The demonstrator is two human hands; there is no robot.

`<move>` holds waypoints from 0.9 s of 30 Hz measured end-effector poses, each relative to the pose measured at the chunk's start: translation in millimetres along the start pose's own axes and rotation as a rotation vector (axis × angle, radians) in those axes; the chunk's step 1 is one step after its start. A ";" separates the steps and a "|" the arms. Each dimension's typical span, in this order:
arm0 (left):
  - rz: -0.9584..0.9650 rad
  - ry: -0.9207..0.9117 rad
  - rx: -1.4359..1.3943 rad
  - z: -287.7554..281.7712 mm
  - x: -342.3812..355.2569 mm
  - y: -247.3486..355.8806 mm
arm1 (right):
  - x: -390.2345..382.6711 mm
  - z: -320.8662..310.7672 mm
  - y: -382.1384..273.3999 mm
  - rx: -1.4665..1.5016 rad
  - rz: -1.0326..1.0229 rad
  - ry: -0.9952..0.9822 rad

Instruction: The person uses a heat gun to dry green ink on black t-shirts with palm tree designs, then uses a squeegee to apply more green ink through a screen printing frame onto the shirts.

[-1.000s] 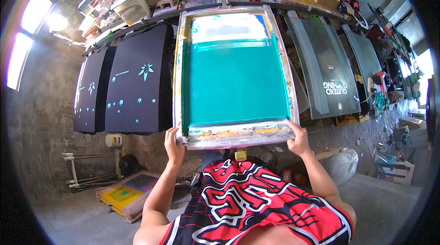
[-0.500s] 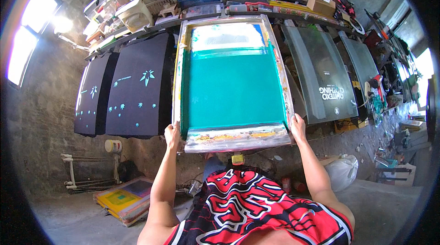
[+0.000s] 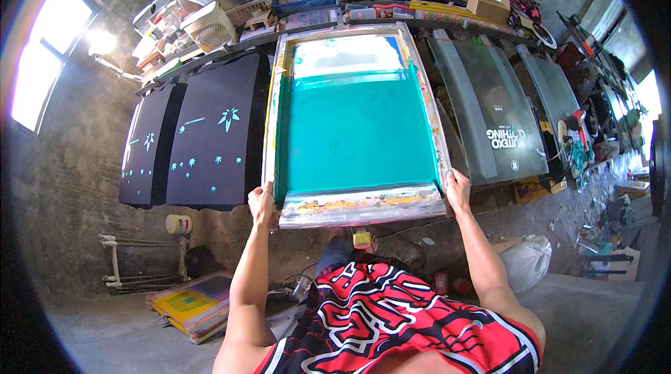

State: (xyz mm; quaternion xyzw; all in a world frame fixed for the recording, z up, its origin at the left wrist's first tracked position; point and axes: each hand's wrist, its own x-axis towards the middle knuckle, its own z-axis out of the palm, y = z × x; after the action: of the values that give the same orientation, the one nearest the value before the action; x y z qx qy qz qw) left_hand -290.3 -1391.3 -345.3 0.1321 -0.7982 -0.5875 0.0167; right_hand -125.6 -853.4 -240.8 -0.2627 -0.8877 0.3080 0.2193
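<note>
A large screen printing frame point(image 3: 353, 138) lies in front of me, its mesh coated teal green over most of its area and pale with white and blue at the far end. Smears of yellow and white cover its near rail. My left hand point(image 3: 261, 204) grips the frame's near left corner, fingers wrapped round the side rail. At the near right corner my right hand point(image 3: 458, 190) is closed on the other rail. Whatever lies beneath the frame is hidden. To its left, black fabric panels point(image 3: 217, 129) carry light blue leaf prints.
Right of the frame are bare glassy printing boards point(image 3: 489, 115), one with white lettering. A cluttered shelf point(image 3: 307, 21) runs along the far side with a blue basket, a white spool and boxes. Stacked screens point(image 3: 192, 304) and a white bag point(image 3: 525, 262) sit on the floor.
The frame's near edge has shifted up slightly, with both hands still on it. The surroundings have moved a little to the right in view.
</note>
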 end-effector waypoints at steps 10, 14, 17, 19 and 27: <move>-0.079 -0.036 -0.268 -11.5 -19.2 13.1 | -27.4 -22.1 -16.9 -0.013 -0.051 0.109; -0.008 -0.059 -0.302 -13.6 -9.2 34.4 | -39.3 -27.6 -30.7 0.067 0.006 0.117; -0.005 -0.081 -0.323 -14.3 3.1 55.6 | -45.2 -27.3 -36.6 0.061 0.014 0.162; 0.011 -0.130 -0.349 -14.6 12.2 66.6 | -51.5 -28.4 -36.6 0.081 0.039 0.178; 0.028 -0.262 -0.237 -7.1 48.0 97.2 | -87.6 -31.3 -35.6 0.118 0.114 0.267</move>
State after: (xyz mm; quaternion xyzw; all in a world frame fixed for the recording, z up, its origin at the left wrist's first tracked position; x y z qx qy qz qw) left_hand -354.0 -1382.3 -257.7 0.0406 -0.7205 -0.6893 -0.0638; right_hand -53.1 -916.6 -214.8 -0.3380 -0.8146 0.3340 0.3326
